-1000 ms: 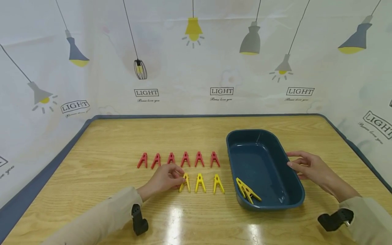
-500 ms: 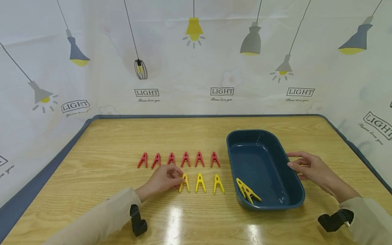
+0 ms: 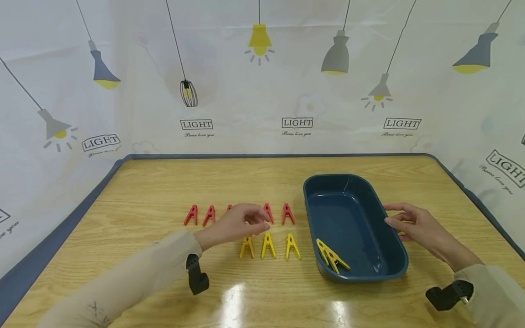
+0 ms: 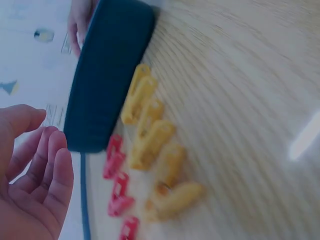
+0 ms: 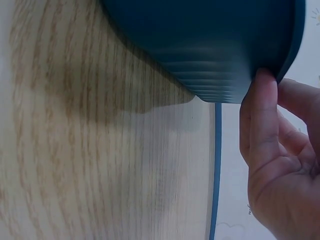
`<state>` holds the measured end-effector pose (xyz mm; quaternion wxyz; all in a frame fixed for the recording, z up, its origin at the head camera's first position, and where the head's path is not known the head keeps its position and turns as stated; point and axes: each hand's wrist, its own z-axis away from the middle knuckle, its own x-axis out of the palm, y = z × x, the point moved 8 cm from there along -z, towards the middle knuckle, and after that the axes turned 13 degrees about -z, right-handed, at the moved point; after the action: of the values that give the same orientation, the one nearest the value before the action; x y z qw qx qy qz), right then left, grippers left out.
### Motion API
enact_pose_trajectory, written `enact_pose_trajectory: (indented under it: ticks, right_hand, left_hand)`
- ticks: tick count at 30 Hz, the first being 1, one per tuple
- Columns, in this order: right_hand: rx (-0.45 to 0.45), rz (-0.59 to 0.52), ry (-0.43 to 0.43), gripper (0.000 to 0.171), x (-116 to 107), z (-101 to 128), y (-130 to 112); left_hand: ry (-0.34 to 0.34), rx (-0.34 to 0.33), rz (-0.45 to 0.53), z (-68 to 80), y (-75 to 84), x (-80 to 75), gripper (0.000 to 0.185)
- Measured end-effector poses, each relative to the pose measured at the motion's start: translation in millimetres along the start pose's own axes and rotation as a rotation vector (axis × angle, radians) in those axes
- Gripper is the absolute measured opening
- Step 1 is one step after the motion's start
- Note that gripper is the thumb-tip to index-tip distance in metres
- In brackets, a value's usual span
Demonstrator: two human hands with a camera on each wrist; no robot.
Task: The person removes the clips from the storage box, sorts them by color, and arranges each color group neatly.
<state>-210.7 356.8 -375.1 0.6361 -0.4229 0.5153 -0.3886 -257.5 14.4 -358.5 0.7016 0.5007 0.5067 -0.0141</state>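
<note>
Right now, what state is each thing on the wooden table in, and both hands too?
Dark blue plastic bin: upright, holding yellow pegs.
Yellow clothespins in the bin: lying near its front wall.
Three yellow clothespins: in a row on the table.
Red clothespins: in a row behind them, partly hidden.
Left hand: over the rows, holding nothing.
Right hand: fingers against the bin's right rim.

My desk (image 3: 156, 191) is glossy wood-grain; the blue tub (image 3: 393, 255) and the pegs (image 3: 268, 245) look like smooth plastic.
</note>
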Motion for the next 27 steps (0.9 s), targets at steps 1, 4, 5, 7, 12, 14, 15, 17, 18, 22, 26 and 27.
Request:
enact_pose_trajectory:
  ticks: [1, 4, 5, 7, 12, 14, 15, 17, 18, 22, 26, 27]
  right_hand:
    - [0.004, 0.000, 0.002, 0.052, 0, 0, 1]
    - [0.005, 0.004, 0.002, 0.053, 0, 0, 1]
    - [0.009, 0.006, 0.004, 0.053, 0, 0, 2]
    - [0.010, 0.007, 0.004, 0.054, 0, 0, 2]
    - [0.008, 0.004, 0.002, 0.053, -1, 1, 1]
    - [0.003, 0.001, -0.003, 0.053, 0, 0, 1]
    - [0.007, 0.001, 0.001, 0.053, 0, 0, 1]
    - [0.007, 0.001, 0.002, 0.052, 0, 0, 2]
    - [0.006, 0.002, 0.001, 0.052, 0, -1, 2]
    - [0.006, 0.003, -0.002, 0.053, 1, 0, 2]
    - [0.011, 0.002, 0.000, 0.053, 0, 0, 1]
    - [0.012, 0.002, 0.001, 0.053, 0, 0, 1]
  left_hand:
    - [-0.018, 0.039, -0.001, -4.9, 8.7, 1.9, 0.020]
    - [-0.060, 0.122, -0.025, -17.7, 32.9, 8.7, 0.016]
    - [-0.072, 0.155, -0.031, -21.4, 41.1, 11.5, 0.016]
    - [-0.102, 0.206, -0.044, -27.4, 56.0, 17.6, 0.014]
    - [-0.163, 0.293, -0.072, -40.2, 84.8, 31.2, 0.014]
    - [-0.183, 0.299, -0.075, -44.8, 91.6, 35.7, 0.013]
    - [-0.194, 0.299, -0.077, -46.9, 94.4, 37.8, 0.013]
    - [-0.215, 0.302, -0.086, -51.0, 99.2, 42.7, 0.013]
    - [-0.224, 0.308, -0.098, -52.6, 101.8, 45.1, 0.012]
    - [-0.246, 0.327, -0.183, -59.2, 108.3, 55.7, 0.014]
    - [-0.262, 0.362, -0.277, -68.3, 114.5, 65.8, 0.016]
    - [-0.270, 0.370, -0.294, -71.3, 116.0, 68.3, 0.017]
